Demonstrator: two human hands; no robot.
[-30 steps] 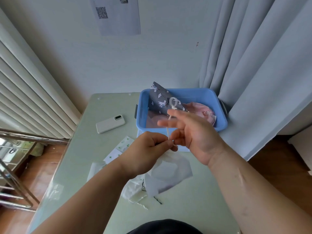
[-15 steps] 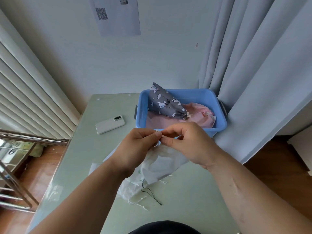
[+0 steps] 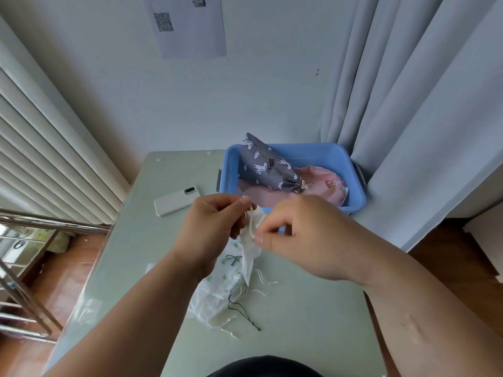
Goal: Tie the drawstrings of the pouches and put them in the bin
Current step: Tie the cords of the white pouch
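A white pouch (image 3: pixel 250 248) hangs above the table between my two hands. My left hand (image 3: pixel 215 227) pinches its gathered top and drawstring. My right hand (image 3: pixel 302 235) pinches the cloth just below, fingers curled. Under them a small heap of pale pouches (image 3: pixel 217 289), one with green stars, lies on the table with white and black cords trailing. The blue bin (image 3: pixel 353 186) stands at the back right and holds a grey unicorn-print pouch (image 3: pixel 264 167) on top of a pink pouch (image 3: pixel 324 183).
A white phone (image 3: pixel 177 200) lies face down left of the bin. The pale green table (image 3: pixel 299 336) ends at the wall behind. Grey curtains (image 3: pixel 408 104) hang close on the right, a metal rack (image 3: pixel 24 268) stands at the left.
My hands have drawn together and dropped slightly. The white pouch, spread on the table before, now hangs bunched between them, uncovering the star-print pouch below.
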